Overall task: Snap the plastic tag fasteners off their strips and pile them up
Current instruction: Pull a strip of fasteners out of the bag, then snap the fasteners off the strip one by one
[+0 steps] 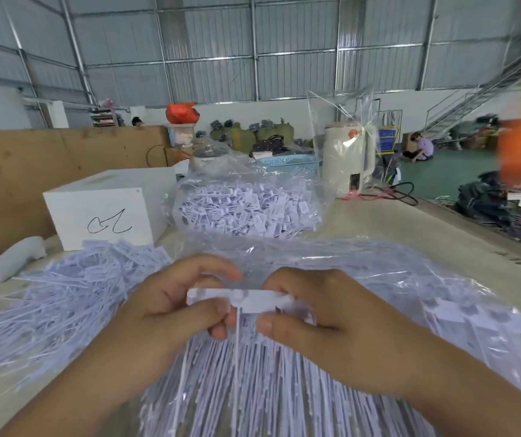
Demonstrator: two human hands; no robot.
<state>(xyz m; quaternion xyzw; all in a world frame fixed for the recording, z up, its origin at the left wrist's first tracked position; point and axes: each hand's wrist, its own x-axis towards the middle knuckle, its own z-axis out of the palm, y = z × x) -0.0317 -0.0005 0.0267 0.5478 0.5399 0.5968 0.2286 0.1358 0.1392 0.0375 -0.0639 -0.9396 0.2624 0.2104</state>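
Observation:
Both hands hold one white strip of tag fasteners (246, 299) level in front of me. My left hand (164, 307) pinches its left end between thumb and fingers. My right hand (325, 323) grips its right end, thumb underneath. Thin tails hang down from the strip between the hands. A loose pile of separated pale lilac fasteners (73, 288) spreads over the table at the left. Under and in front of my hands lies a mass of fastener strips (253, 389), partly on clear plastic film (379, 272).
A clear bag full of fasteners (246, 209) stands behind the hands. A white box (105, 212) with a black scribble sits at back left, a cream kettle (347, 159) at back right. A brown board (16, 171) walls the left. The table edge (473, 228) runs along the right.

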